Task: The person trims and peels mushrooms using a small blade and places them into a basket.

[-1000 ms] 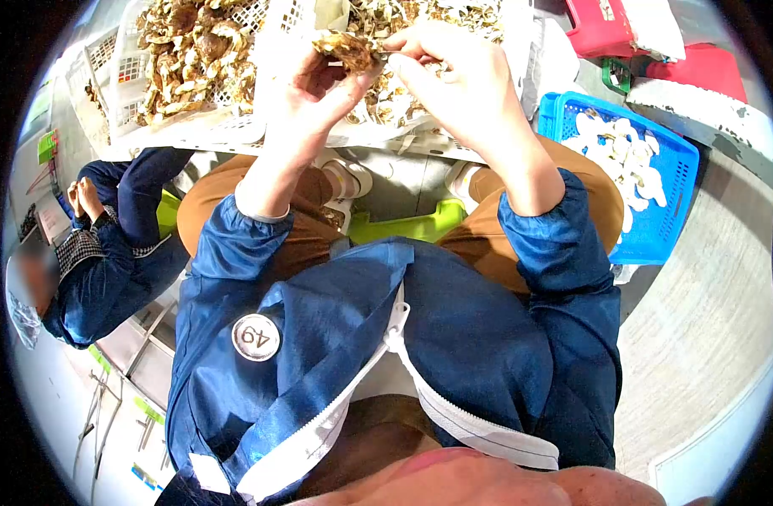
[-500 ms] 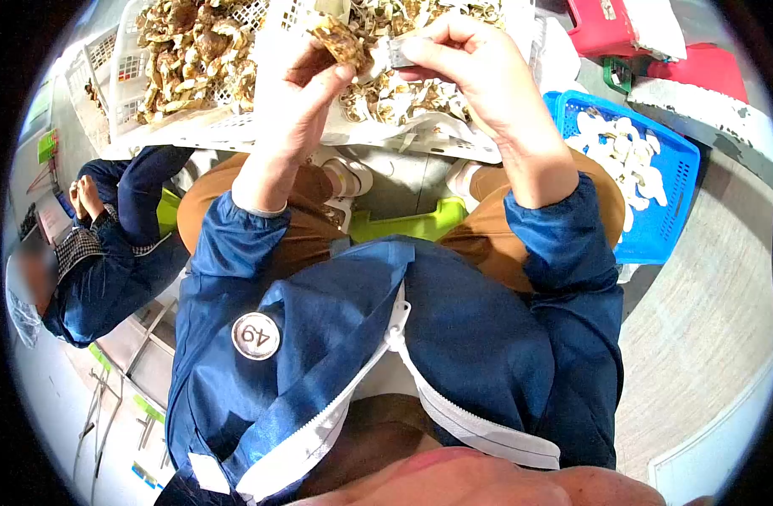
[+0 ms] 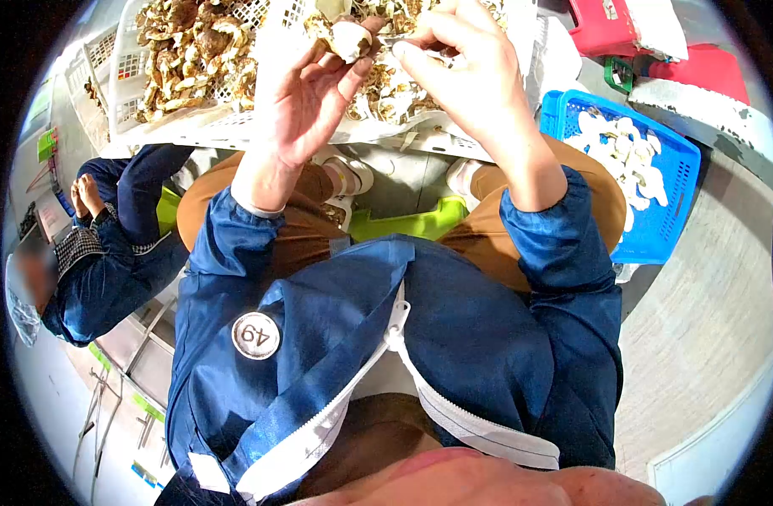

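My left hand [image 3: 306, 105] is closed on a mushroom [image 3: 351, 40], at the top centre. A pale, rounded face of the mushroom shows, with brown skin beside it. My right hand [image 3: 466, 72] is just to the right, its fingers pinched together; what they hold is hidden. Both hands are over a white crate [image 3: 412, 139] with brown and whitish scraps [image 3: 390, 93] in it. To the left, brown mushrooms [image 3: 192, 59] lie in a white perforated basket [image 3: 119, 93].
A blue basket [image 3: 677, 198] with white pieces [image 3: 631, 160] stands at the right. Red containers [image 3: 601, 29] are at the upper right. Another person [image 3: 104, 244] sits at the left, hands together. A green stool [image 3: 412, 223] shows between my legs.
The mushroom in my left hand has turned from its brown side to a pale face. My right hand moved right and back; the grey piece at its fingertips half a second ago no longer shows.
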Demonstrator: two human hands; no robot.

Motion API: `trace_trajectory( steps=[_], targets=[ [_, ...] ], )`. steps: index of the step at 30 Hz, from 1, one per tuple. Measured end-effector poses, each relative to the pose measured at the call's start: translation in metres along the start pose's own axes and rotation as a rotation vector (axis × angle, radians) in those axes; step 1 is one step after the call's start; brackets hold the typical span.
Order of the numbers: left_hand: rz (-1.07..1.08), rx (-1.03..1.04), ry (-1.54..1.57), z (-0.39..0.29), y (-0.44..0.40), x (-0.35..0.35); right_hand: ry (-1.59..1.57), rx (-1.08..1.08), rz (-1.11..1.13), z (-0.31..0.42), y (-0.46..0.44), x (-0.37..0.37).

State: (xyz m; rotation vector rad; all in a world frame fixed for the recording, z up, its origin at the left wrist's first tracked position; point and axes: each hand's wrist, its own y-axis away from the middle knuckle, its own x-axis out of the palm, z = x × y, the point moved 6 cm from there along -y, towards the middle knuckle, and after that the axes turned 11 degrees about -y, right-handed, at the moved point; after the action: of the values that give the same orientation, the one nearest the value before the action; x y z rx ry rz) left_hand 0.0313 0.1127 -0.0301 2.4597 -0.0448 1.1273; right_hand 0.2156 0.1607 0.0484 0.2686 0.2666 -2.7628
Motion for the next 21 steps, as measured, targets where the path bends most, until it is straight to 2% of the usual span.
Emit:
trace_trajectory(
  steps=[1,4,5,8,12,15,19,21],
  targets=[
    [-0.080,0.002,0.005,0.002,0.001,-0.006,-0.023,-0.043,-0.003,0.003,0.000,0.001],
    [-0.030,0.073,0.035,0.006,0.003,-0.007,-0.299,-0.079,0.028,-0.002,-0.002,0.013],
    [0.023,0.033,0.074,0.008,0.003,-0.003,-0.366,0.086,0.054,-0.006,0.003,0.012],
    [0.077,-0.004,0.108,0.016,0.002,0.003,-0.268,-0.105,-0.006,-0.022,0.007,0.017],
    [0.099,-0.017,0.163,0.018,0.004,0.010,-0.267,-0.134,-0.111,-0.023,0.009,0.013],
    [-0.019,-0.028,0.141,0.024,0.008,0.006,-0.262,-0.040,-0.105,-0.025,0.012,0.014],
    [-0.002,-0.026,0.153,0.023,0.008,0.010,-0.447,0.160,-0.109,-0.047,0.012,0.015],
    [0.028,0.005,0.177,0.020,0.007,0.009,-0.562,0.150,-0.051,-0.044,0.010,0.016]
  ],
)
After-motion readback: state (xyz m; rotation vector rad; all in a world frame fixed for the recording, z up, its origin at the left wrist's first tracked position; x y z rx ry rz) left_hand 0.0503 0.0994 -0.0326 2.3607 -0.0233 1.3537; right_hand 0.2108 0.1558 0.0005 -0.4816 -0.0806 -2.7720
